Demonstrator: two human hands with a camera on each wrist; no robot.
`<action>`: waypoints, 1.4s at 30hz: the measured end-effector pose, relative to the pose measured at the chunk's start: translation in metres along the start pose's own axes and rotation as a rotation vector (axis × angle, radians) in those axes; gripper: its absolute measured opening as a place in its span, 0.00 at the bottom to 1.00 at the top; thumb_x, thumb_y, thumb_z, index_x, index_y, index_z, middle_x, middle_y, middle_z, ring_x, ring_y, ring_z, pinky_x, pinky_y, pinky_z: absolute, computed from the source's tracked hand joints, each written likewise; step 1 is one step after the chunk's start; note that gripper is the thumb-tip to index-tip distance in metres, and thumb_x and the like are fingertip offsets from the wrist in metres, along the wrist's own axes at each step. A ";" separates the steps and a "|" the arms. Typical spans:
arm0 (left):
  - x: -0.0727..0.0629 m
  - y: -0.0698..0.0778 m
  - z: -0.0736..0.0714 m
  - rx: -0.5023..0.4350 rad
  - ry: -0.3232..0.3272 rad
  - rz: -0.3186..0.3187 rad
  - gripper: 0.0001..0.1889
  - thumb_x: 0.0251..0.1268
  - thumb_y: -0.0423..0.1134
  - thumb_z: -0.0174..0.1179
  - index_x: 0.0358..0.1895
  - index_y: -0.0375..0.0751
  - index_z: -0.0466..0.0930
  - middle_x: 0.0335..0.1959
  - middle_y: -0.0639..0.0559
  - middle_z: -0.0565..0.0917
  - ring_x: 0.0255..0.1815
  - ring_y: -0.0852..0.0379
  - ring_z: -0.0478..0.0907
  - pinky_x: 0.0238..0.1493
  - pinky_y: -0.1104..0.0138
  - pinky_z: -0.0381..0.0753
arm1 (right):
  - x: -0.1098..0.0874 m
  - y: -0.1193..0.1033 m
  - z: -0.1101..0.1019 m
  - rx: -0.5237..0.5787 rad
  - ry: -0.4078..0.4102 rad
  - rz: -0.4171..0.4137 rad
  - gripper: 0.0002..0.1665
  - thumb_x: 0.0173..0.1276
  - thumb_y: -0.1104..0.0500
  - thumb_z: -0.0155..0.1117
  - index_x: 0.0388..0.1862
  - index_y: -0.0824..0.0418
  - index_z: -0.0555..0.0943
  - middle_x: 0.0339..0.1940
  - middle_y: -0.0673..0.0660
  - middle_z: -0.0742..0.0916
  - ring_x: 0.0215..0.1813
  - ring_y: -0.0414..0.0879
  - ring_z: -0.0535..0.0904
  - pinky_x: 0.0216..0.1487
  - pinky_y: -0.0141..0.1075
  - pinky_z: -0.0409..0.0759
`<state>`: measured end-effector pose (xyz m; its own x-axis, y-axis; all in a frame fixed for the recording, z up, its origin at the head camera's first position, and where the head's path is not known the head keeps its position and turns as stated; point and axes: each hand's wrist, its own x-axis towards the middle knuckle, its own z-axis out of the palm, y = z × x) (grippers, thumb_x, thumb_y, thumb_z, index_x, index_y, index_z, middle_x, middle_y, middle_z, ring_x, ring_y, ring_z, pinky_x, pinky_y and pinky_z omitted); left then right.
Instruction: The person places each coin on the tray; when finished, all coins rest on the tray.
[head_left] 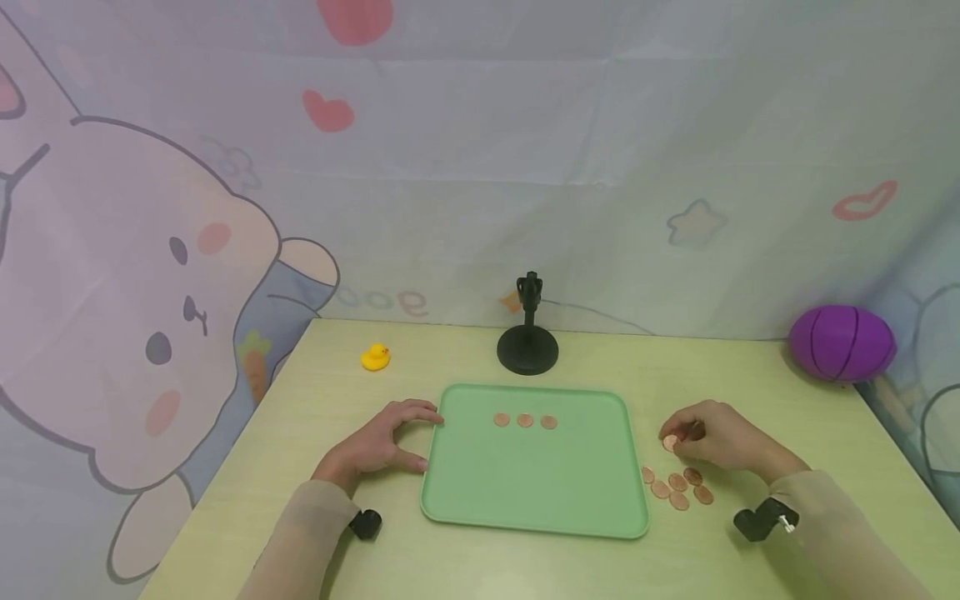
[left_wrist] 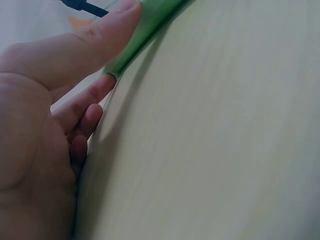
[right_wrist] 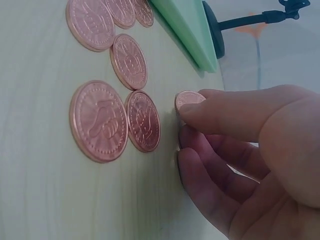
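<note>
A light green tray (head_left: pixel 528 483) lies on the table, with three copper coins (head_left: pixel 525 421) in a row near its far side. My left hand (head_left: pixel 378 442) touches the tray's left rim, its thumb and fingers spread apart; in the left wrist view the thumb (left_wrist: pixel 107 37) is at the tray's edge (left_wrist: pixel 145 35). To the right of the tray, my right hand (head_left: pixel 723 437) pinches a copper coin (right_wrist: pixel 187 100) between thumb and fingertips, just over the table. Several more copper coins (head_left: pixel 677 482) lie flat and close together on the table, nearer to me than that hand.
Behind the tray stands a black round-based stand (head_left: pixel 528 350). A yellow rubber duck (head_left: pixel 376 357) sits at the back left, and a purple ball (head_left: pixel 842 343) at the back right corner. A printed cloth (head_left: pixel 480 208) hangs behind the table.
</note>
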<state>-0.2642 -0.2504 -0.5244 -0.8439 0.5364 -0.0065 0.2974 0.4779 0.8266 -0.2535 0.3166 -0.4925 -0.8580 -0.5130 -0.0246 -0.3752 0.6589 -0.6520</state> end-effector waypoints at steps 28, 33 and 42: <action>0.000 0.001 -0.001 0.036 -0.004 -0.012 0.33 0.53 0.43 0.82 0.65 0.54 0.82 0.75 0.50 0.72 0.78 0.41 0.58 0.79 0.37 0.52 | 0.020 -0.031 0.018 0.365 -0.050 0.043 0.15 0.74 0.56 0.71 0.54 0.62 0.83 0.49 0.63 0.84 0.45 0.51 0.90 0.46 0.37 0.85; -0.001 0.000 0.000 0.042 -0.002 -0.014 0.33 0.53 0.42 0.82 0.65 0.54 0.82 0.75 0.51 0.72 0.78 0.41 0.59 0.79 0.37 0.53 | 0.031 -0.044 0.027 0.388 -0.064 0.030 0.16 0.73 0.58 0.72 0.55 0.64 0.83 0.48 0.64 0.84 0.44 0.53 0.90 0.46 0.37 0.86; 0.000 0.001 0.000 0.033 -0.003 -0.028 0.33 0.52 0.42 0.83 0.65 0.55 0.83 0.75 0.51 0.72 0.78 0.42 0.59 0.79 0.38 0.53 | 0.053 -0.064 0.048 0.370 -0.077 0.013 0.20 0.72 0.54 0.74 0.58 0.62 0.86 0.47 0.58 0.86 0.41 0.50 0.88 0.48 0.35 0.84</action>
<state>-0.2635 -0.2500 -0.5231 -0.8507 0.5247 -0.0313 0.2884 0.5157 0.8068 -0.2579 0.2211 -0.4890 -0.8277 -0.5550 -0.0825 -0.2004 0.4297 -0.8805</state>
